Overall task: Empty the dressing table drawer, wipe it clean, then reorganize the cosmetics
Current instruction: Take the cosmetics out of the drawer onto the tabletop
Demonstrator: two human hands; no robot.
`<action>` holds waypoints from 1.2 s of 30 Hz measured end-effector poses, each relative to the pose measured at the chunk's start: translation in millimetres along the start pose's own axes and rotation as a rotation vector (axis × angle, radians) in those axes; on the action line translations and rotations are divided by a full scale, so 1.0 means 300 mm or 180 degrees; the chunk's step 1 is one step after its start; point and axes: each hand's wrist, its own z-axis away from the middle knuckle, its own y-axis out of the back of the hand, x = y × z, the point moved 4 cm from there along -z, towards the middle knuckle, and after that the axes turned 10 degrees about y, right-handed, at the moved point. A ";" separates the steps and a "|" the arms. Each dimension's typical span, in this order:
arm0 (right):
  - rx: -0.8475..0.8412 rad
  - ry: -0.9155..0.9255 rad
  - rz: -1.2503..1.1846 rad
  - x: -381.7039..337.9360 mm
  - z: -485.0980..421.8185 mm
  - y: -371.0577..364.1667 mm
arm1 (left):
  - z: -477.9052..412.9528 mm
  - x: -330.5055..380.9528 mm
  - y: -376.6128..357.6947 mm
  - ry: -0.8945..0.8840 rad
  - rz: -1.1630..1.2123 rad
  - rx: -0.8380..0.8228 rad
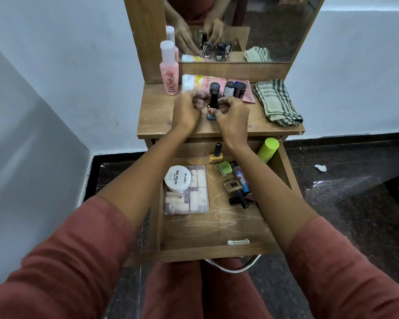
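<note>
The dressing table drawer (217,250) is pulled open over my lap. It holds a white nail polish jar (177,178) on a clear case of false nails (189,201), yellow (215,155), green (224,168) and gold (233,185) polish bottles, a blue tube (241,178), a black bottle (238,200) and a lime-capped bottle (267,149). Over the tabletop (157,116), my right hand (233,116) pinches a black-capped blue polish bottle (213,100) standing upright. My left hand (187,107) hovers beside it with fingers loosely curled and holds nothing.
On the tabletop stand a pink bottle (169,74) and three dark-capped bottles (229,88) in front of a lying pink tube (194,81). A folded checked cloth (276,102) lies at the right. A mirror (274,28) rises behind. White walls flank the table.
</note>
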 end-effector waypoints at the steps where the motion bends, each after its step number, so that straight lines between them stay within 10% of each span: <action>1: -0.0001 -0.0008 -0.0008 0.002 0.003 -0.003 | 0.012 -0.010 0.000 0.0002 -0.0108 -0.0026; 24: 0.0469 -0.0349 0.0152 0.087 0.012 0.057 | -0.001 0.004 -0.011 0.0263 -0.0473 0.0407; 36: -0.0165 0.0039 0.0099 0.106 0.092 0.176 | 0.093 0.005 0.015 -0.0157 -0.0074 0.0827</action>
